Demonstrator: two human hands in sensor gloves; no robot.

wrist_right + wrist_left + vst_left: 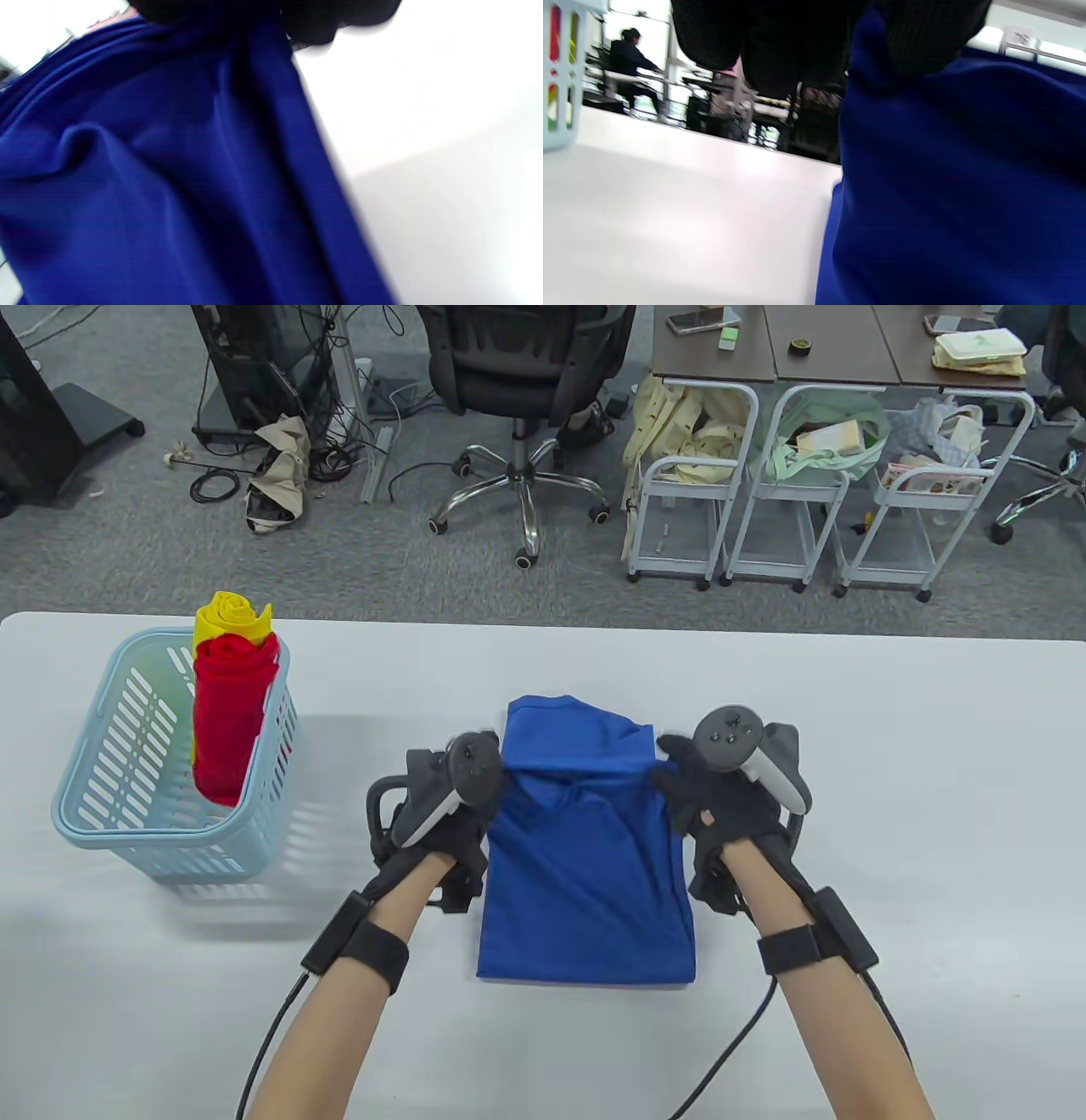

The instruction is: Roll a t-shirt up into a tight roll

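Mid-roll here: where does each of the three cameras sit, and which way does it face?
Table view: overhead, looking down; both forearms, left hand and right hand gripping the blue t-shirt.
Left wrist view: low, faces across the table toward the basket; fingers at top.
Right wrist view: low, close on cloth.
All share the t-shirt.

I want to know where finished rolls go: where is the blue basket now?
In the table view, the blue basket stands on the white table at its left side, left of the left hand, with a red roll and a yellow roll inside.
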